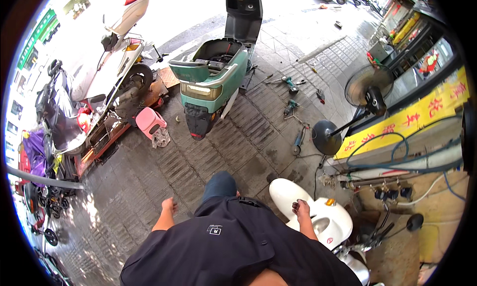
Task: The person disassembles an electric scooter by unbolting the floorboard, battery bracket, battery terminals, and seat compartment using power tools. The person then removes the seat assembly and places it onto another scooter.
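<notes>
My left hand (169, 205) hangs away from my body above the paving, fingers loosely bent and apart, with nothing visible in it. Over the white scooter (340, 219) at my right side is my right hand (300, 207). Its fingers are half curled and look dark; I can make out no object in them. Whether it touches the scooter's white bodywork cannot be told. Ahead of me stands a green scooter (237, 80) with its seat off and the compartment under it exposed. A pink plastic stool (151, 122) with a crumpled plastic bag (160, 137) is to its left.
On the paving right of the green scooter lie a power drill (290, 84), another drill (291, 106), an angle grinder (298, 142) and loose hand tools. A pedestal fan (368, 87) stands by a yellow banner (412, 114) and hoses. A white scooter (121, 72) rests on a low red platform (99, 152).
</notes>
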`<action>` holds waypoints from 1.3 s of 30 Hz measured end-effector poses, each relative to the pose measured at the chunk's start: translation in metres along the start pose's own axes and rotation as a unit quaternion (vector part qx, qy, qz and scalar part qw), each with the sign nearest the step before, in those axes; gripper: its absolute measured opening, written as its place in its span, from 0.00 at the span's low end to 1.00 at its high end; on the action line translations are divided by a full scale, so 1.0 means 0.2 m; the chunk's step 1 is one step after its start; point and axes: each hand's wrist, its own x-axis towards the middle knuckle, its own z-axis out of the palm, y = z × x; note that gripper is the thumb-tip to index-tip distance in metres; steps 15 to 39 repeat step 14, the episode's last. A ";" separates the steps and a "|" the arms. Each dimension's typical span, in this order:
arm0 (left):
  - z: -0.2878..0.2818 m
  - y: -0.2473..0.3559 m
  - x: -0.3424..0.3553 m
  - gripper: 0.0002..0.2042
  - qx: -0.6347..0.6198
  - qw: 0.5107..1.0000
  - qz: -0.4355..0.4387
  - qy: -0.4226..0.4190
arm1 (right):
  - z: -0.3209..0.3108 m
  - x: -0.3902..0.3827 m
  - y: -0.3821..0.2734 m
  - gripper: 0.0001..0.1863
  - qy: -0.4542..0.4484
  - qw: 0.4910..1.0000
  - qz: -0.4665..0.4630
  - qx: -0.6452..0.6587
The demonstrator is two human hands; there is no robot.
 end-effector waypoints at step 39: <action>1.68 1.54 -0.29 0.12 0.199 0.929 0.252 -0.185 | 0.33 0.72 -0.73 0.21 -0.102 0.959 0.009 -0.265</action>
